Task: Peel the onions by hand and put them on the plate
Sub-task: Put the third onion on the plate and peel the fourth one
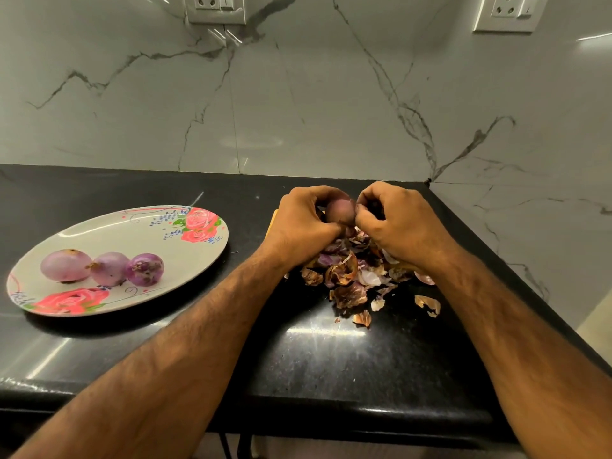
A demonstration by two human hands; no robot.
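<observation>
3 peeled onions (106,268) lie on the plate (132,233), left of frame. Centre: left hand (304,220) grips a 4th onion (339,212), right hand (394,220) pinches its skin, above the peel heap (351,273). Plating outstanding.

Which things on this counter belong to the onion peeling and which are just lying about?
Belong: round purple onion, gripped by the left hand and pinched by the right hand; three peeled purple onions; oval cream floral plate holding them.
Lying about: heap of papery brown-purple onion skins, waste; white wall sockets.
</observation>
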